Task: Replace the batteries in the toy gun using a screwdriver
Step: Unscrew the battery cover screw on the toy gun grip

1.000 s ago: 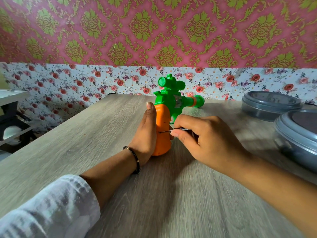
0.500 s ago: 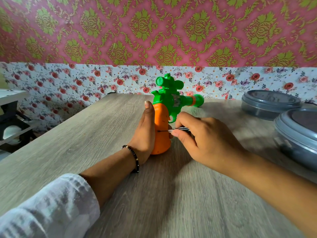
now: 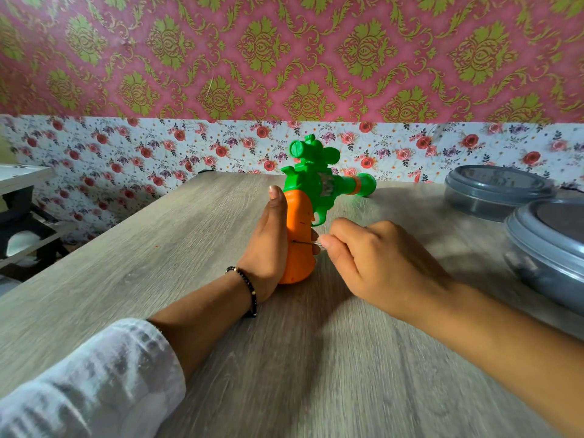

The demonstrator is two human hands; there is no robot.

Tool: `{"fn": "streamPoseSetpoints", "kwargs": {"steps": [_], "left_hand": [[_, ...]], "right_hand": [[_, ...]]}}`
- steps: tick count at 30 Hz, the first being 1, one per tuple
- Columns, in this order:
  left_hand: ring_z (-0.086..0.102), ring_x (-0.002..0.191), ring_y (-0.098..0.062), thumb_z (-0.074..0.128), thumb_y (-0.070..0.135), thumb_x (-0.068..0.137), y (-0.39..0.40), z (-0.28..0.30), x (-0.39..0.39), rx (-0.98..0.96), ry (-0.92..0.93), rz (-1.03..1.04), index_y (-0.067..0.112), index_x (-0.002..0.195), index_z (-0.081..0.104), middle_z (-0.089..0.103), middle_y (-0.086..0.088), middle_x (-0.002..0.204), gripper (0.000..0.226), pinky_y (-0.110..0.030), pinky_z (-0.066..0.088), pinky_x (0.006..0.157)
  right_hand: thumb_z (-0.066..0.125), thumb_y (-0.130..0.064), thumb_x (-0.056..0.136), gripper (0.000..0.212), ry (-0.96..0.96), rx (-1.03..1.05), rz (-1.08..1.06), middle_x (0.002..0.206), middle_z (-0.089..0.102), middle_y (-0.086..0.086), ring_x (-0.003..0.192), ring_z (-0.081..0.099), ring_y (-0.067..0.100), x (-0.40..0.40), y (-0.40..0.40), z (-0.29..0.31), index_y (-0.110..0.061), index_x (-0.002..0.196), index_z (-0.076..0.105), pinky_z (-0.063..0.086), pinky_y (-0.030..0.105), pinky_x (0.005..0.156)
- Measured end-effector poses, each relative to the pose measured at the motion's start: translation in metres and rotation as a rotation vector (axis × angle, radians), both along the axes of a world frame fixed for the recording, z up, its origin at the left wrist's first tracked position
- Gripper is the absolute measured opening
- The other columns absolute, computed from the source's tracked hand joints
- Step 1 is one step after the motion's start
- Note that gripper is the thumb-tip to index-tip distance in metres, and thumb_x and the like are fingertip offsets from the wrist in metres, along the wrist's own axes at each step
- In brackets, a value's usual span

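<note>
Withdrawn right hand (image 3: 379, 263) pinching screwdriver (image 3: 305, 242)

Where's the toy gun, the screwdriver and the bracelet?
toy gun (image 3: 298, 245): head view, on its orange grip.
screwdriver (image 3: 305, 242): head view, on the thin metal shaft.
bracelet (image 3: 249, 287): head view, on the dark beads at the left wrist.

Bare surface (image 3: 132, 248) left of toy gun (image 3: 311, 197); two lidded grey containers (image 3: 496, 191) obstruct the right.
</note>
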State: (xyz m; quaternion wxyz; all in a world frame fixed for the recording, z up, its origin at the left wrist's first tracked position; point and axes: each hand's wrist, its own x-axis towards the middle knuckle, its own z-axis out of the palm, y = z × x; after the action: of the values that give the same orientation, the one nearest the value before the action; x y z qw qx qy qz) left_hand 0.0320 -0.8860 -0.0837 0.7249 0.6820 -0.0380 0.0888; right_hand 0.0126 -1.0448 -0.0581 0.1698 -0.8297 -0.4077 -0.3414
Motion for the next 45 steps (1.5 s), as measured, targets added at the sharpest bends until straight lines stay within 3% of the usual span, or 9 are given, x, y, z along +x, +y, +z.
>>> {"fn": "streamPoseSetpoints", "kwargs": {"steps": [5,9,12,18,24,29,35,39,45], "left_hand": [[0.064,0.11,-0.028,0.024,0.095,0.057,0.002,-0.003,0.003,0.025,0.024,0.066,0.027,0.137,0.046,0.064,-0.013,0.123,0.108,-0.052,0.046,0.099],[0.048,0.13,-0.029,0.028,0.103,0.046,0.004,-0.011,0.012,0.042,0.041,0.08,0.032,0.139,0.043,0.051,-0.01,0.141,0.118,-0.055,0.033,0.109],[0.055,0.122,-0.028,0.029,0.102,0.044,0.004,-0.009,0.01,0.023,0.024,0.08,0.029,0.137,0.047,0.057,-0.011,0.133,0.12,-0.053,0.038,0.106],[0.056,0.122,-0.024,0.025,0.099,0.055,0.003,-0.006,0.007,0.062,0.004,0.073,0.026,0.137,0.048,0.057,-0.007,0.134,0.112,-0.051,0.037,0.108],[0.069,0.092,-0.037,0.022,0.079,0.068,0.001,-0.002,0.004,-0.015,0.017,-0.014,0.019,0.138,0.044,0.065,-0.02,0.115,0.095,-0.041,0.058,0.074],[0.068,0.095,-0.036,0.022,0.078,0.068,0.001,-0.002,0.003,-0.014,0.022,-0.027,0.019,0.138,0.043,0.064,-0.021,0.116,0.094,-0.041,0.058,0.076],[0.066,0.099,-0.039,0.021,0.079,0.067,0.001,0.0,0.0,0.008,0.003,-0.021,0.018,0.138,0.044,0.064,-0.019,0.118,0.096,-0.04,0.058,0.077],[0.059,0.117,-0.028,0.024,0.097,0.058,0.002,-0.001,0.0,0.086,0.019,0.038,0.026,0.139,0.045,0.059,-0.01,0.131,0.11,-0.051,0.044,0.101],[0.067,0.1,-0.035,0.023,0.087,0.065,0.001,0.0,0.0,-0.021,0.027,-0.003,0.02,0.14,0.043,0.065,-0.018,0.118,0.102,-0.041,0.058,0.08]], "right_hand": [[0.046,-0.039,0.086,0.029,-0.067,-0.033,-0.001,0.042,0.045,0.0,0.036,0.044,0.028,0.002,-0.002,0.004,-0.017,0.069,0.052,0.03,0.026,0.037],[0.051,-0.041,0.084,0.026,-0.083,-0.036,0.028,0.043,0.042,-0.005,0.038,0.039,0.022,0.002,-0.006,0.009,-0.019,0.069,0.056,0.034,0.027,0.038],[0.054,-0.041,0.081,0.022,-0.029,-0.019,0.042,0.047,0.045,-0.007,0.043,0.033,0.015,0.002,-0.006,0.01,-0.021,0.073,0.056,0.036,0.028,0.04],[0.061,-0.028,0.081,0.006,0.266,0.196,0.209,0.07,0.062,-0.009,0.06,0.055,0.01,0.005,0.002,0.008,-0.025,0.083,0.056,0.047,0.036,0.057],[0.035,-0.047,0.091,0.031,0.105,0.12,-0.004,0.043,0.024,-0.01,0.04,0.03,0.01,0.005,-0.001,0.002,-0.025,0.07,0.04,0.027,0.026,0.042],[0.046,-0.041,0.089,0.028,0.099,0.105,0.046,0.043,0.022,-0.012,0.04,0.024,0.002,0.007,-0.003,0.002,-0.021,0.069,0.047,0.027,0.026,0.042],[0.055,-0.031,0.085,0.014,0.189,0.104,0.141,0.056,0.044,-0.012,0.048,0.036,0.006,0.004,-0.003,0.008,-0.017,0.083,0.054,0.034,0.029,0.045],[0.045,-0.039,0.09,0.023,0.166,0.08,0.152,0.054,0.041,-0.01,0.046,0.036,0.009,0.0,0.0,0.006,-0.018,0.083,0.052,0.036,0.032,0.043],[0.031,-0.044,0.093,0.026,0.05,-0.003,0.031,0.046,0.021,-0.011,0.041,0.032,0.022,-0.002,-0.002,0.005,-0.026,0.075,0.035,0.026,0.027,0.041]]}}
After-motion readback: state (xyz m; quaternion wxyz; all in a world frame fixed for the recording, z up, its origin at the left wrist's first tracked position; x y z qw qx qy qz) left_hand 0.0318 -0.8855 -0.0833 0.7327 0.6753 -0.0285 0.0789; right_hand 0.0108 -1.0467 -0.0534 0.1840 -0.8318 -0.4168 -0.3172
